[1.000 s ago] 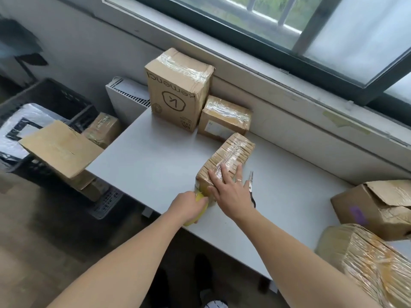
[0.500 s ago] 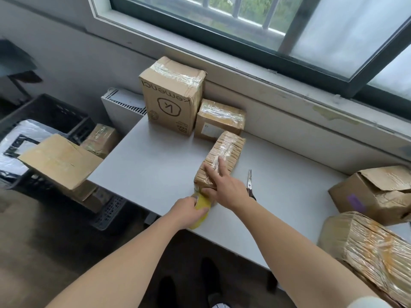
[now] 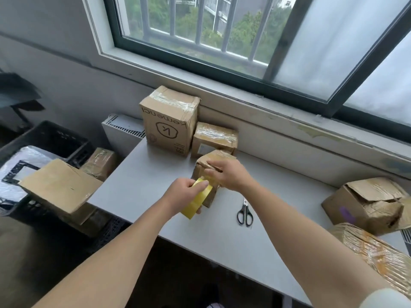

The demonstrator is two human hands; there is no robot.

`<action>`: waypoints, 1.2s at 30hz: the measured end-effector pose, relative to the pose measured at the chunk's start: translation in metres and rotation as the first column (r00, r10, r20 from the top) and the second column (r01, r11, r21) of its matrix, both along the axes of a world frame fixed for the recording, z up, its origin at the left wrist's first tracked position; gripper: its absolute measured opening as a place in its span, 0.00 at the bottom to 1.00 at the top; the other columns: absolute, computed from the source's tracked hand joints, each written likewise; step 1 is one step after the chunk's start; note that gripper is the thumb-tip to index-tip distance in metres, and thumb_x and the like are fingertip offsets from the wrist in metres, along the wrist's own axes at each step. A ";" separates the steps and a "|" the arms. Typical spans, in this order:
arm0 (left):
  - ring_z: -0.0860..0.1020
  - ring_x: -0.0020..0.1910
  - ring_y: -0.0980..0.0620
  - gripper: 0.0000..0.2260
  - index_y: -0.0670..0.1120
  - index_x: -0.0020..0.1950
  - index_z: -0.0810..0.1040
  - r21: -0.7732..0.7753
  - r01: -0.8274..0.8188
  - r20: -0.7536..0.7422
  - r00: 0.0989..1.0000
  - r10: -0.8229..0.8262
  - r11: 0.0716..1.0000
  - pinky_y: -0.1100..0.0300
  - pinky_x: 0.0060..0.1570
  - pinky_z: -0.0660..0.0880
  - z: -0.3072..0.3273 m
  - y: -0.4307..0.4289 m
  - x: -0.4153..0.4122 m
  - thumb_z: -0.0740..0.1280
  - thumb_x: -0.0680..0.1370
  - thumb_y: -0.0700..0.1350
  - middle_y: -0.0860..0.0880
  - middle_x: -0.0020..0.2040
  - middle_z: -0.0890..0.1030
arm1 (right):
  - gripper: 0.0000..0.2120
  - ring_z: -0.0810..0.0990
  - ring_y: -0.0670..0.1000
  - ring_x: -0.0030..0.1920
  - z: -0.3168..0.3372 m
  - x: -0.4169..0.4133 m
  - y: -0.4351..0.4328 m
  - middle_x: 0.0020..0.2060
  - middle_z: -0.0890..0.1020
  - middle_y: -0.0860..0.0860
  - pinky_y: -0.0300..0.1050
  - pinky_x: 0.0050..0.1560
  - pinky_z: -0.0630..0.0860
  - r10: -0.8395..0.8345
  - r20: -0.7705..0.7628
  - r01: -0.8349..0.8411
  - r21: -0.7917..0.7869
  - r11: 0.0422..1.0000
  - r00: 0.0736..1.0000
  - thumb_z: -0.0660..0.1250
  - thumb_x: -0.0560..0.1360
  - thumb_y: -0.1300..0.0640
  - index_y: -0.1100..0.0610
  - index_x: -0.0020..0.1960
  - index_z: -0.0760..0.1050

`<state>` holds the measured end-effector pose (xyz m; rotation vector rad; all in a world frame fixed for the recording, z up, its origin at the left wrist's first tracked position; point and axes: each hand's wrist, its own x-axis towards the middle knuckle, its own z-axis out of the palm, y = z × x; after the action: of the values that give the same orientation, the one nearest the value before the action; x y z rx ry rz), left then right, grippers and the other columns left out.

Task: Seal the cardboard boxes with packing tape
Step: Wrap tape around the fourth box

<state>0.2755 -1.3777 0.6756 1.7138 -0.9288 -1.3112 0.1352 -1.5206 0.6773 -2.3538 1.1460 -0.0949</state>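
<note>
From the head view, our left hand [image 3: 185,190] curls its fingers round the tape [image 3: 196,201], and our right hand [image 3: 226,174] grips the box [image 3: 216,155] mid-tabletop [image 3: 142,187]. We should pull the strip taut and press it flat.

The table [image 3: 144,192] is smooth, matt grey. The printed box [image 3: 169,123] is matt brown cardboard with wrinkled glossy tape; the small box [image 3: 220,154] is creased cardboard. The tape roll [image 3: 195,201] looks glossy yellow plastic. The scissors [image 3: 244,212] have shiny metal blades and black plastic handles.
</note>
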 end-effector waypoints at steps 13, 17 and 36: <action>0.79 0.32 0.41 0.18 0.34 0.55 0.78 0.055 -0.051 -0.346 0.936 0.067 0.997 0.51 0.34 0.79 0.055 -0.095 -0.002 0.69 0.81 0.51 0.37 0.39 0.79 | 0.17 0.88 0.57 0.39 0.021 -0.018 -0.089 0.53 0.80 0.51 0.56 0.46 0.86 -0.438 0.216 0.286 0.501 0.817 0.873 0.57 0.84 0.40 0.51 0.59 0.77; 0.79 0.31 0.43 0.17 0.37 0.56 0.77 0.117 -0.060 -0.366 0.925 0.099 0.991 0.53 0.34 0.79 0.068 -0.116 -0.007 0.67 0.82 0.52 0.38 0.38 0.79 | 0.18 0.85 0.56 0.40 0.011 -0.023 -0.107 0.39 0.84 0.51 0.58 0.49 0.83 -0.419 0.266 0.380 0.188 0.906 0.868 0.63 0.80 0.41 0.55 0.44 0.78; 0.83 0.42 0.44 0.28 0.40 0.54 0.84 0.088 0.142 -0.440 0.894 -0.089 0.986 0.52 0.43 0.80 0.076 -0.206 0.014 0.56 0.85 0.62 0.41 0.46 0.84 | 0.28 0.84 0.50 0.52 0.095 0.012 -0.096 0.56 0.81 0.51 0.54 0.55 0.84 -0.573 0.269 0.450 0.403 0.797 0.774 0.72 0.74 0.36 0.53 0.65 0.73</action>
<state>0.2893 -1.5841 0.7520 1.3755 -0.7077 -1.7687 0.1470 -1.6168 0.7724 -1.5850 1.4519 -0.5023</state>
